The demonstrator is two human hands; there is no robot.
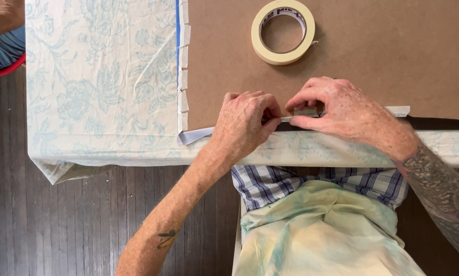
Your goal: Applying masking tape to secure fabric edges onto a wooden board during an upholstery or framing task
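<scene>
At the near edge of the brown board (367,56), I see both hands meet over a strip of pale masking tape (399,110) that runs along this edge. The left hand (242,125) is curled closed, and its thumb and first fingers pinch the strip just left of the middle. The right hand (342,110) is closed in the same way; its fingertips (297,104) press on the tape from above and its thumb lies under it, so the two hands almost touch each other. The free end of the strip comes out to the right of the right hand and lies flat on the board.

To the left of the left hand, a short white-grey piece (195,136) sticks out at the corner of the board. Up the left side of the board there is a row of small tape pieces (183,76), one under another, beside a thin blue line. The roll of masking tape (283,31) lies flat on the board, well apart from the hands, above them in the view.

The board rests on a tablecloth (97,87) with a pale blue flower pattern, which hangs over the table edge. Below it I see a dark wooden floor (61,225), and the person's checked shirt and light apron. In the top left corner there is another person's arm (2,18).
</scene>
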